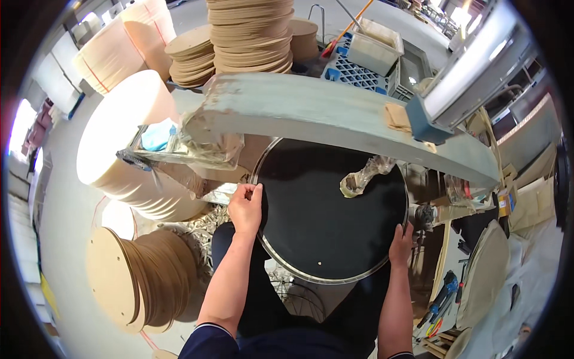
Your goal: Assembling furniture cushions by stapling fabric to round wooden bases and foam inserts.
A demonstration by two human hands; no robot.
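I see left hand (246,206) and right hand (401,244) gripping opposite rims of black round disc (323,209), steadying it | crumpled plastic wrap (363,175) lies on disc | grey beam (335,113) just above disc

1. A pale grey concrete floor (72,173) spreads to the left, lit brightly from that side.
2. Tall stacks of round fibreboard discs (251,36) stand at the back, with a lower stack (191,57) just beside them.
3. Big pale drum-shaped rolls (128,143) stand on the left; more rolls (128,42) sit farther back.
4. A row of brown discs on edge (146,287) leans low on the left.
5. A long grey-green beam (335,116) crosses the middle, crumpled plastic wrap (206,143) hanging off its left end.
6. A blue-and-white plastic crate (359,72) sits behind, a white tub (376,48) on it.
7. A long light fixture (472,66) glows upper right.
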